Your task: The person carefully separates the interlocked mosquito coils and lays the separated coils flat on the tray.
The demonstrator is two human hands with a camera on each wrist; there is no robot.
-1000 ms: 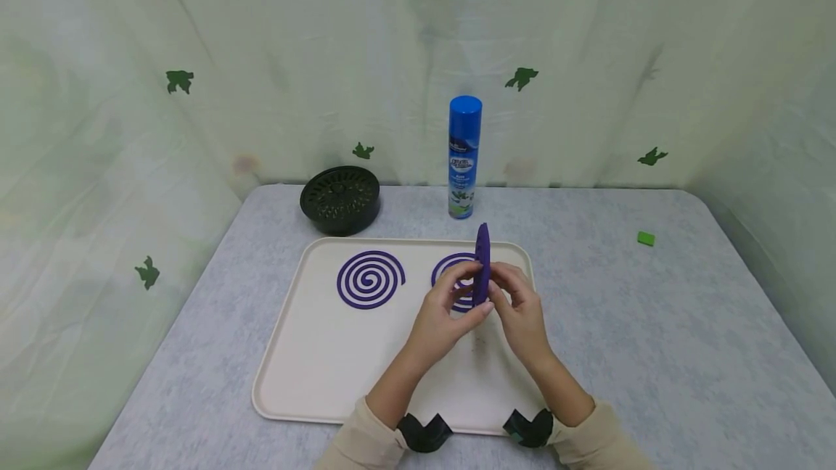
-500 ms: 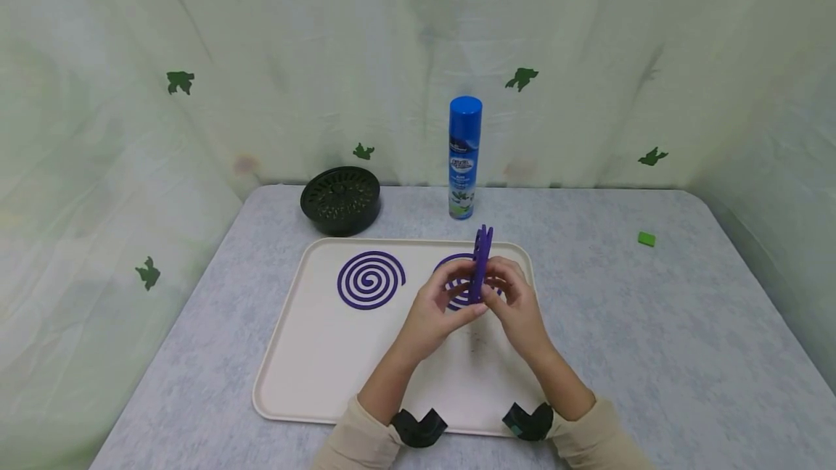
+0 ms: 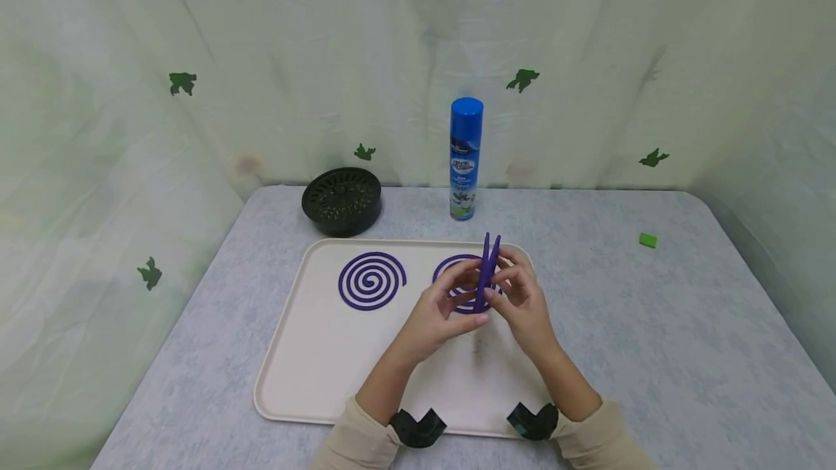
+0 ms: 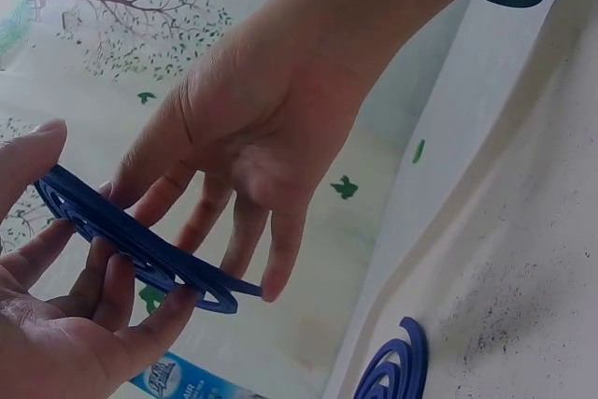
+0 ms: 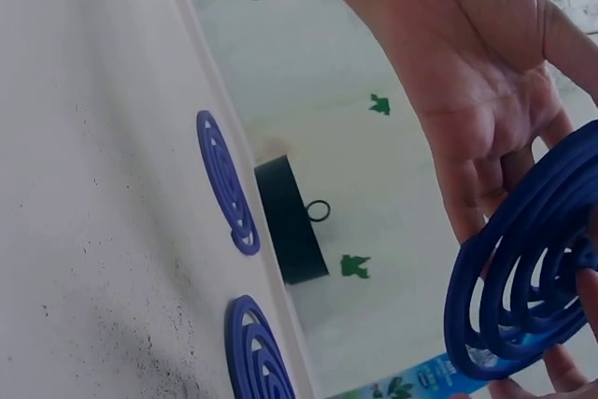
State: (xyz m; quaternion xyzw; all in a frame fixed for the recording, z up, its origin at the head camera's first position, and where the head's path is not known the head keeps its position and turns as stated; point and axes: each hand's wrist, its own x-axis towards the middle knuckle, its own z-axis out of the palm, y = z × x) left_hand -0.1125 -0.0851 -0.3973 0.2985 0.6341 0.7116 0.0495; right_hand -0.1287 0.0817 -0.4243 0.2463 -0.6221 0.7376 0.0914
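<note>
Between both hands I hold a purple mosquito coil pair (image 3: 484, 280) upright above the tray. Seen edge-on in the head view, the two flat spirals spread apart at the top like a V and meet lower down. My left hand (image 3: 432, 312) pinches the left side, thumb low and fingers higher. On the other side, my right hand (image 3: 525, 304) grips with thumb and fingertips. The left wrist view has the right hand (image 4: 257, 128) across from the left hand (image 4: 70, 329). One coil (image 3: 369, 281) lies flat on the tray; another coil (image 3: 449, 265) is partly hidden behind my hands.
The cream tray (image 3: 307, 368) has a raised rim and dark specks near its middle right. Behind it stand a round black slotted holder (image 3: 342, 201) and a blue spray can (image 3: 465, 158). A small green block (image 3: 647, 240) lies at the right.
A second ago the held pair looked like one solid piece edge-on. Its upper edges have since parted, and the right fingers have shifted outward with the right coil.
</note>
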